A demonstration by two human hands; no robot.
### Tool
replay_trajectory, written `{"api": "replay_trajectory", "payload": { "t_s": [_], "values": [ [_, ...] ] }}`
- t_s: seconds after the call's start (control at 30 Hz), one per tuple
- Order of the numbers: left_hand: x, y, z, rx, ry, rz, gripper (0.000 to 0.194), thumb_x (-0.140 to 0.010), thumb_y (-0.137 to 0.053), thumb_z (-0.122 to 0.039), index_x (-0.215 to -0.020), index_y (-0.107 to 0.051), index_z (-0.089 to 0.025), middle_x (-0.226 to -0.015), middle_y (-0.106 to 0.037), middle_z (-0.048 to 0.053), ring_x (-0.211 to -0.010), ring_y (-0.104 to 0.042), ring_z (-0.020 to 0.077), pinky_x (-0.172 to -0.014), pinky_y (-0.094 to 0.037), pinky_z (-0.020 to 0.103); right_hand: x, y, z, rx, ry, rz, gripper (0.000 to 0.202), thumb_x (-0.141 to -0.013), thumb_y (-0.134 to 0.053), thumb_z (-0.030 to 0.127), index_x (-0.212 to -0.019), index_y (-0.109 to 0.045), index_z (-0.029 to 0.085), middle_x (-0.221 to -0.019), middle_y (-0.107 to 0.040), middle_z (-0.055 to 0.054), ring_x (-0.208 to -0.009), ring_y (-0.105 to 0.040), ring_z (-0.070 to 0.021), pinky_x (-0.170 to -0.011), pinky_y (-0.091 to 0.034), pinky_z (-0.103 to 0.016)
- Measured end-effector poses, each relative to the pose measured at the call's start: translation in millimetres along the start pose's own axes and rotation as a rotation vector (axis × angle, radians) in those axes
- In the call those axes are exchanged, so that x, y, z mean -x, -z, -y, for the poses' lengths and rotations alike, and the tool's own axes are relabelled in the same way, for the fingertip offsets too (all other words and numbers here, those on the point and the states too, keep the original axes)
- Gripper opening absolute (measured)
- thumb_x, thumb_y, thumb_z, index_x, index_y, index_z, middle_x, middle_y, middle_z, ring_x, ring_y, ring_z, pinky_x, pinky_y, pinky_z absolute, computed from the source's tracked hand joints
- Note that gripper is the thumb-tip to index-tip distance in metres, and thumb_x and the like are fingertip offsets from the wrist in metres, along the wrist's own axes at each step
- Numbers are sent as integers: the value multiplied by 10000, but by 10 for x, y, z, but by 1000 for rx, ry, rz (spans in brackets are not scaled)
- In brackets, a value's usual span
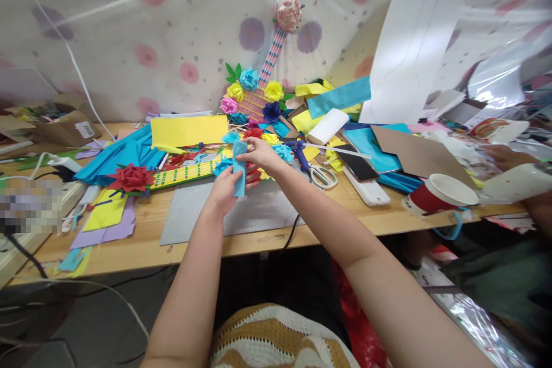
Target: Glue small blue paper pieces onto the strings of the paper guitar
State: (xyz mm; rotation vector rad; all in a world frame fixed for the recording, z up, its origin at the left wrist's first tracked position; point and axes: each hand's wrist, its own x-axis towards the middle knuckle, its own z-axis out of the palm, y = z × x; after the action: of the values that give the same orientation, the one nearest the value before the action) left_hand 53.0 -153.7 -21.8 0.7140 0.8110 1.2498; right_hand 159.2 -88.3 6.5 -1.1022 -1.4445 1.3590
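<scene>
Striped top (280, 336) nearest. Blue strip (239, 185) over mat (185, 213), long axis running near to far; left hand (221, 190) pinches its near half, right hand (261, 155) its far half, close together.

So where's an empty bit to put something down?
The gray mat is bare in front of the blue strip, as is a narrow band of table before the white block. Farther back, around the yellow sheet and phone, is crowded.
</scene>
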Motion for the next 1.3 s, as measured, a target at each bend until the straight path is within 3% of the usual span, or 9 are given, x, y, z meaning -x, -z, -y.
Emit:
{"api": "replay_trajectory", "payload": {
  "t_s": [0.17, 0.33, 0.53, 0.77, 0.87, 0.93, 1.07, 1.17, 1.3],
  "values": [
    [-14, 25, -41, -83, -18, -122, 141, -840, -463, -121, -852, -603, -117, -735, -690, 69, -797, -685, 200, -767, -556, 384, 16, -48, 34, 47, -28, 32, 420, -557, -761, 145, -875, -488, 179, -679, -587, 44, -599, -579, -111, -675, -522, -319],
    [-45, 34, -74, -93, -33, -157, 146, -833, -463, -101, -878, -602, -112, -685, -685, 47, -677, -681, 167, -667, -566, 317, 50, -65, 2, 104, -67, -3, 572, -587, -753, 166, -1054, -425, 167, -719, -570, 45, -605, -594, -111, -632, -522, -294],
    [-55, 84, -75, -174, 7, -196, 215, -872, -413, -172, -857, -614, -95, -658, -680, 65, -622, -673, 175, -605, -552, 306, 12, -90, -52, 356, 69, -105, 496, -603, -714, 162, -1023, -452, 195, -631, -501, 93, -593, -567, -103, -667, -500, -291],
    [-57, 215, -197, -316, -14, -320, 227, -869, -419, -221, -821, -603, -96, -668, -676, 82, -611, -662, 162, -509, -496, 231, -77, -68, -16, 387, 119, -135, 525, -605, -697, 179, -1053, -425, 209, -630, -497, 105, -549, -563, -99, -636, -502, -295],
    [-45, 434, -317, -490, -30, -338, 257, -866, -393, -223, -957, -593, -90, -810, -684, 120, -786, -672, 207, -660, -539, 323, -124, -20, 26, 344, 107, -109, 523, -607, -696, 179, -1045, -411, 208, -614, -490, 108, -514, -559, -99, -584, -503, -284],
    [-18, 579, -395, -693, -122, -458, 323, -790, -477, -141, -1105, -546, -120, -1013, -654, 137, -1021, -609, 250, -857, -492, 421, -146, -1, 50, 307, 93, -84, 517, -610, -692, 167, -1038, -405, 208, -605, -487, 110, -509, -559, -97, -559, -501, -270],
    [3, 590, -448, -964, -599, -654, 684, -599, -617, -20, -1245, -449, -170, -1381, -394, 132, -1339, -285, 268, -1124, -198, 420, -167, -25, 46, 249, 94, -15, 530, -605, -695, 147, -1040, -400, 211, -600, -494, 107, -511, -560, -96, -521, -494, -245],
    [-62, 387, -389, -718, -587, -485, 517, -706, -592, -109, -1197, -454, -187, -1273, -497, 111, -1177, -491, 204, -1026, -374, 363, -167, -80, 21, 231, 118, 12, 522, -601, -697, 145, -1030, -407, 211, -597, -495, 104, -518, -559, -97, -494, -484, -230],
    [-127, 240, -349, -361, -37, -96, 272, -795, -558, -232, -1048, -540, -133, -886, -652, 90, -780, -650, 175, -721, -535, 327, -141, -129, 14, 183, 111, 45, 505, -621, -680, 139, -1044, -411, 201, -613, -522, 94, -510, -550, -89, -484, -463, -218]
  ]
}}
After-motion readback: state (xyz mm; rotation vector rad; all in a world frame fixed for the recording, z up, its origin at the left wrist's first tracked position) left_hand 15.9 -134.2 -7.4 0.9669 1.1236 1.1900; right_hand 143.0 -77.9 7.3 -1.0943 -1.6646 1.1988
